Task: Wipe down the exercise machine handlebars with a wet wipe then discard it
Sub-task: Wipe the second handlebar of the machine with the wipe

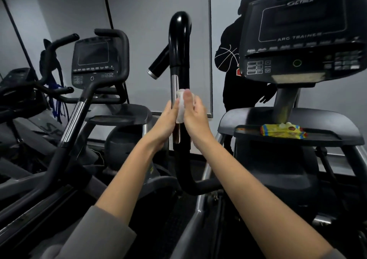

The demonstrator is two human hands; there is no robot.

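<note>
Both hands are wrapping the upright handlebar (pixel 179 64); the right hand (pixel 193 115) is pinching the wet wipe (pixel 181 107) against it, the left hand (pixel 165 119) gripping alongside; the thin wipe is risking bunching, slipping free, skipping patches.

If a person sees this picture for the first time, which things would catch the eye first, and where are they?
In the middle, the left hand and right hand press a white wet wipe around the upright black handlebar, near its metal strip. On the right, a bright yellow wipe packet lies on the machine tray, below the large Arc Trainer console. Behind the console, a dark-clothed figure appears in the wall mirror.
</note>
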